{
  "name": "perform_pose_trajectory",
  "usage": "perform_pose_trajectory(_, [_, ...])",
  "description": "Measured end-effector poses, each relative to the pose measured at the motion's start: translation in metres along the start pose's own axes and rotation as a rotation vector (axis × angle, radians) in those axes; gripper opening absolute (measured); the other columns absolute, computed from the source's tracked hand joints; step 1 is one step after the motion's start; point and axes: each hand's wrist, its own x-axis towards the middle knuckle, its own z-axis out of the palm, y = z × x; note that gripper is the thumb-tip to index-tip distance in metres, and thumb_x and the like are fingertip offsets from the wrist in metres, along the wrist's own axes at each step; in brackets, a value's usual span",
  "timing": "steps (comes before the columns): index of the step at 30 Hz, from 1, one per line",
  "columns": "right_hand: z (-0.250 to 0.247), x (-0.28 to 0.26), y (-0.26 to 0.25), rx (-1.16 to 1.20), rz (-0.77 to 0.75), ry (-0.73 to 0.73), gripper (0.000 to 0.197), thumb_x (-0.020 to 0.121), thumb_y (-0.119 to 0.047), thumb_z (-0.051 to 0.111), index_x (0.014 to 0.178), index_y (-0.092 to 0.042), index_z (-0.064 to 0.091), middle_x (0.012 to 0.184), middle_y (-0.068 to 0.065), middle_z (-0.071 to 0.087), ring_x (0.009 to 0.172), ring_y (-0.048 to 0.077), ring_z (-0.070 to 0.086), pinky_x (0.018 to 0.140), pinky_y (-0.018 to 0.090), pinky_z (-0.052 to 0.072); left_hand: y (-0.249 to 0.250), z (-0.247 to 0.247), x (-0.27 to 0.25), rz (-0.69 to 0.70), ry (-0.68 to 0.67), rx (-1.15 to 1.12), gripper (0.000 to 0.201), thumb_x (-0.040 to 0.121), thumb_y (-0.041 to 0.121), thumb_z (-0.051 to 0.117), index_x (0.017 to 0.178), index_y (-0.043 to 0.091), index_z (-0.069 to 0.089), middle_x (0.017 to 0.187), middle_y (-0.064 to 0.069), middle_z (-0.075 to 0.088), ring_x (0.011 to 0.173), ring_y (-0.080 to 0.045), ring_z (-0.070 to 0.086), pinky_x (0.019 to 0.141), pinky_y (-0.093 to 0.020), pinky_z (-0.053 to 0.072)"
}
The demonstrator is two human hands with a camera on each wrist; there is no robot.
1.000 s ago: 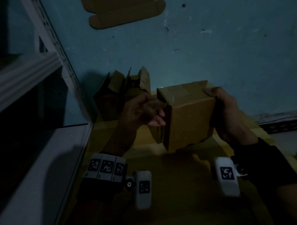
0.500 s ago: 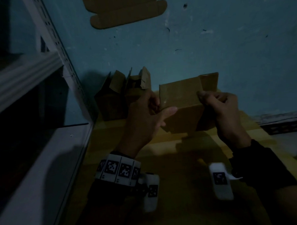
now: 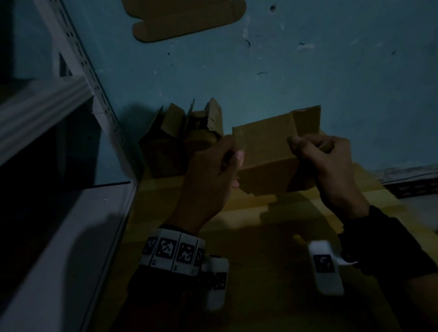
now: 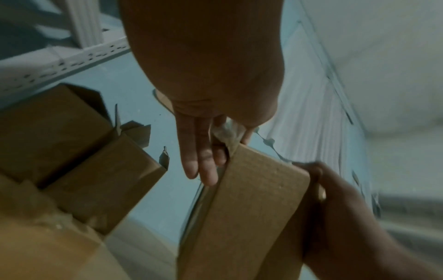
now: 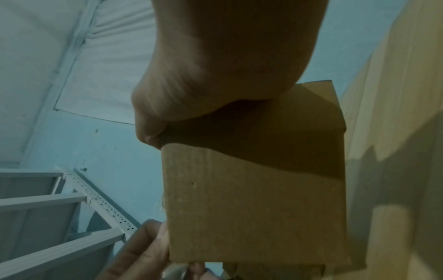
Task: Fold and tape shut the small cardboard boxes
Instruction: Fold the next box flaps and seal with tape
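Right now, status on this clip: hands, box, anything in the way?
Left hand grips small brown cardboard box at its left edge. Right hand grips its right side. Open-flapped brown cardboard boxes behind, clear of it.

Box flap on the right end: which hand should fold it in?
Probably right. The right hand grips the box just under that raised flap; the left hand holds the opposite end.

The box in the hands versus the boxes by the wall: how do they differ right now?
The held box is off the surface, gripped by the left hand and right hand; the wall boxes rest on the yellow surface untouched. Their flaps stand up open; the held box's near faces look closed. All are plain brown cardboard.
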Motion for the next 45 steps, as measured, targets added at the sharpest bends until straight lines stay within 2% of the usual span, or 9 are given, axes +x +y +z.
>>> perform_pose_trajectory(9, [0.0, 0.001, -0.002, 0.05, 0.014, 0.024, 0.04, 0.098, -0.017, 0.064, 0.059, -0.017, 0.069, 0.057, -0.005, 0.064, 0.049, 0.019, 0.063, 0.039, 0.034, 0.049, 0.004, 0.003, -0.001, 0.026, 0.025, -0.164, 0.018, 0.105, 0.02, 0.044, 0.089, 0.012, 0.049, 0.07, 0.014, 0.053, 0.053, -0.006, 0.063, 0.046, -0.043, 0.053])
perform_pose_trajectory(13, [-0.003, 0.002, 0.0, 0.055, -0.015, -0.005, 0.046, 0.09, -0.028, 0.065, 0.067, 0.011, 0.054, 0.061, 0.026, 0.05, 0.048, 0.047, 0.054, 0.03, 0.051, 0.041, 0.005, 0.002, -0.004, -0.022, 0.004, -0.212, 0.018, 0.104, 0.023, 0.043, 0.088, 0.018, 0.049, 0.067, 0.011, 0.057, 0.053, -0.01, 0.065, 0.051, -0.032, 0.05])
perform_pose_trajectory(18, [-0.005, 0.004, -0.004, 0.051, 0.033, -0.09, 0.032, 0.09, -0.026, 0.059, 0.065, -0.006, 0.065, 0.061, -0.005, 0.061, 0.057, 0.023, 0.063, 0.042, 0.051, 0.049, 0.004, 0.001, -0.004, 0.057, 0.04, -0.12, 0.017, 0.104, 0.02, 0.045, 0.089, 0.016, 0.048, 0.059, 0.01, 0.051, 0.055, -0.009, 0.064, 0.052, -0.013, 0.043])
perform_pose_trajectory(24, [-0.006, 0.01, -0.01, 0.017, 0.155, -0.253, 0.036, 0.083, -0.029, 0.072, 0.072, 0.002, 0.058, 0.07, 0.003, 0.06, 0.065, 0.009, 0.062, 0.057, 0.012, 0.049, -0.004, -0.006, -0.002, 0.284, 0.019, 0.241, 0.007, 0.1, 0.029, 0.041, 0.098, 0.023, 0.045, 0.078, 0.015, 0.043, 0.056, 0.01, 0.043, 0.051, -0.007, 0.035])
perform_pose_trajectory(28, [-0.01, 0.012, -0.009, -0.025, 0.369, -0.325, 0.061, 0.076, -0.047, 0.08, 0.104, 0.006, 0.069, 0.097, 0.01, 0.077, 0.089, 0.027, 0.074, 0.076, 0.035, 0.056, -0.011, -0.006, -0.004, 0.331, -0.039, 0.361, 0.011, 0.094, 0.02, 0.052, 0.101, 0.012, 0.055, 0.083, -0.002, 0.064, 0.066, 0.004, 0.049, 0.058, -0.01, 0.042])
perform_pose_trajectory(32, [-0.014, 0.014, -0.006, -0.012, 0.461, -0.348, 0.024, 0.075, -0.018, 0.079, 0.093, -0.004, 0.073, 0.093, 0.011, 0.077, 0.089, 0.029, 0.073, 0.076, 0.036, 0.057, -0.02, -0.003, -0.004, 0.352, -0.122, 0.374, 0.018, 0.096, 0.025, 0.048, 0.11, 0.014, 0.051, 0.088, -0.009, 0.068, 0.068, -0.011, 0.063, 0.057, -0.019, 0.052])
perform_pose_trajectory(37, [-0.013, 0.011, -0.005, -0.123, 0.412, -0.337, 0.053, 0.068, 0.012, 0.078, 0.112, -0.016, 0.07, 0.107, 0.021, 0.075, 0.099, 0.037, 0.071, 0.08, 0.042, 0.055, -0.016, 0.003, -0.006, 0.314, -0.093, 0.376, 0.03, 0.094, 0.034, 0.047, 0.106, 0.009, 0.061, 0.089, -0.007, 0.068, 0.07, -0.018, 0.065, 0.06, -0.036, 0.058])
perform_pose_trajectory(40, [-0.005, 0.008, -0.007, -0.119, 0.392, -0.336, 0.042, 0.07, -0.014, 0.089, 0.109, -0.02, 0.073, 0.104, 0.005, 0.078, 0.096, 0.025, 0.074, 0.079, 0.046, 0.057, -0.013, 0.005, -0.003, 0.34, -0.034, 0.37, 0.026, 0.092, 0.032, 0.053, 0.093, 0.008, 0.062, 0.078, -0.006, 0.065, 0.062, -0.016, 0.06, 0.055, -0.03, 0.053])
perform_pose_trajectory(45, [0.008, 0.0, -0.007, -0.067, 0.418, -0.239, 0.086, 0.054, -0.055, 0.097, 0.106, 0.007, 0.068, 0.109, 0.043, 0.061, 0.076, 0.058, 0.059, 0.069, 0.068, 0.052, -0.01, 0.003, -0.006, 0.278, -0.081, 0.347, 0.018, 0.094, 0.031, 0.055, 0.092, 0.013, 0.058, 0.08, -0.001, 0.061, 0.064, -0.011, 0.055, 0.056, -0.03, 0.049])
